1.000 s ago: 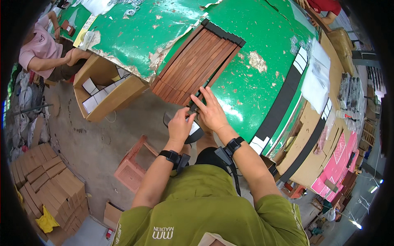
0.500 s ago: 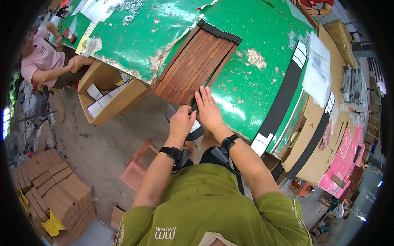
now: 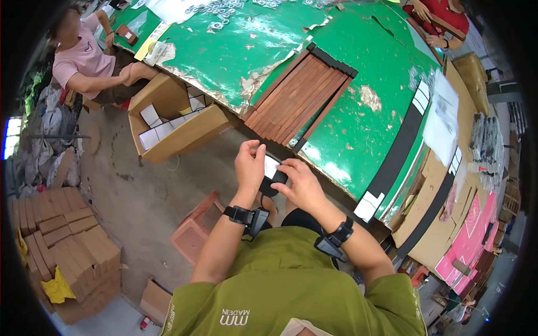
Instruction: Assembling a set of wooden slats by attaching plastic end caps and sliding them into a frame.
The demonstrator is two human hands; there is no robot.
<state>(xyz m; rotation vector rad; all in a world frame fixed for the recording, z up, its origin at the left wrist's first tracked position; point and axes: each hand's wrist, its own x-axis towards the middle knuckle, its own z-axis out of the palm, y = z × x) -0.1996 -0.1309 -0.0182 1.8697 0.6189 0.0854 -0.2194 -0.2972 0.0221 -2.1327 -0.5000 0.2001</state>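
Below the table's near edge, my two hands face each other over a black object (image 3: 269, 189) with a white face (image 3: 271, 167), its kind unclear. My left hand (image 3: 250, 171) is closed along the left side of the white face, thumb and fingertips drawn together; whatever they pinch is hidden. From the right comes my right hand (image 3: 305, 187), fingers bent at the white face's corner, thumb apart over the black part. On the table lies a row of reddish-brown wooden slats (image 3: 300, 101) with black far ends. One slat (image 3: 325, 115) lies slightly apart on the right.
The green tabletop (image 3: 224, 61) is chipped. Small rings (image 3: 216, 25) lie at its far side. A cardboard box (image 3: 190, 134) stands left of the slats, a pink stool (image 3: 193, 229) left of my legs. Co-workers sit at far left (image 3: 84, 61) and far right (image 3: 443, 22).
My hands have come away from the slats and the table edge toward my body. They have spread apart, the white face now between them. The view has shifted too.
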